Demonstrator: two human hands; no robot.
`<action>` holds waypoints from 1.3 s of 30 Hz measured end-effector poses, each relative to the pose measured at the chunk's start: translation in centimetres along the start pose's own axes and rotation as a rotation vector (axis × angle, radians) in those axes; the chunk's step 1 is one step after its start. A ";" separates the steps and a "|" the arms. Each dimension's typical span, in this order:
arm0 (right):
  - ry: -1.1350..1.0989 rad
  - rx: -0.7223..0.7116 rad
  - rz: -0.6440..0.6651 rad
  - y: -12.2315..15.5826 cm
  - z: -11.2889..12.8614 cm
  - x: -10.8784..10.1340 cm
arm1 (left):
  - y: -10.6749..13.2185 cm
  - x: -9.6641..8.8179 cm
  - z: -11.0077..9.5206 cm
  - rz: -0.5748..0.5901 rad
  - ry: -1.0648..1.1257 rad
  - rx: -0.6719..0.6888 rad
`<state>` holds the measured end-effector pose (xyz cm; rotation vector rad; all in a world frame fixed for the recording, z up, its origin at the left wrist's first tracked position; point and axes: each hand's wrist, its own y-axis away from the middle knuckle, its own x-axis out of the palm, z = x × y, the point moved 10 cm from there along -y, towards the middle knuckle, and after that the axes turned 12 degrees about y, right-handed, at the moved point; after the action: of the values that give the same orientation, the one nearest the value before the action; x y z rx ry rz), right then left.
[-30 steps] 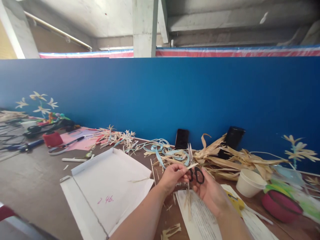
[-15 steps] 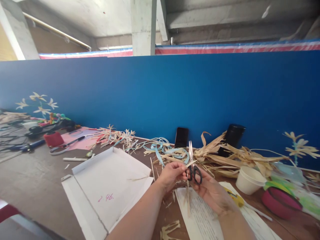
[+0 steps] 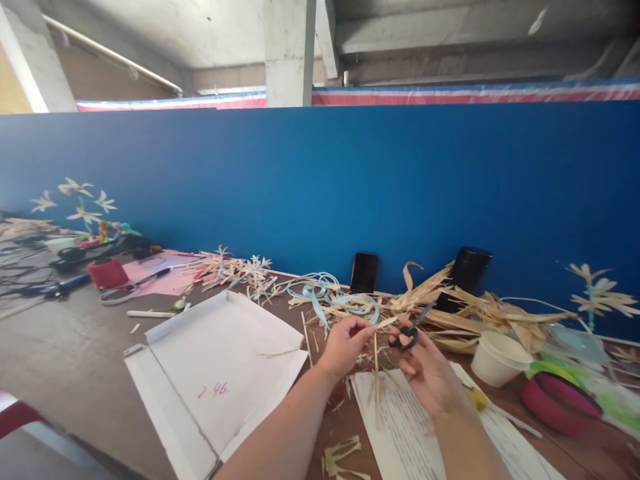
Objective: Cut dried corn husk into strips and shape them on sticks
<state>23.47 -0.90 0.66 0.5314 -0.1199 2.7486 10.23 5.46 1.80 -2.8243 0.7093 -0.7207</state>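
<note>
My left hand pinches a small pale strip of dried husk between thumb and fingertips. The strip's free end reaches toward my right hand, whose fingers curl round black-handled scissors. The scissor blades point up and to the right, away from the strip. Whether the right fingertips also touch the strip, I cannot tell. Below the hands, a thin straw-coloured strand runs down over a printed sheet. Cut husk scraps lie near the front.
A white box lid lies left of my arms. Dried husks, a paper cup, a magenta roll and a yellow tool are on the right. Behind stand a phone and a blue partition.
The scissors have turned from pointing upward to tilting up and right. My right hand has moved slightly right, away from the left, which still holds the husk strip.
</note>
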 end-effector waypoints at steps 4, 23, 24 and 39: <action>0.059 -0.034 -0.109 -0.1 0.3 -1.1 | 0.2 0.3 -0.6 0.042 -0.146 0.073; 0.209 -0.139 -0.264 0.2 1.0 -2.2 | 0.3 0.7 1.1 0.042 0.067 -0.140; 0.220 -0.135 -0.263 0.3 0.9 -2.1 | 0.4 0.8 1.5 0.048 0.058 -0.167; 0.305 -0.068 -0.075 0.2 -0.3 0.2 | 0.3 -0.6 2.0 -0.083 0.257 -0.217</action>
<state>23.15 -0.98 0.41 0.0931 -0.1160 2.7031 10.62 5.53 -0.28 -3.0027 0.7526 -1.0991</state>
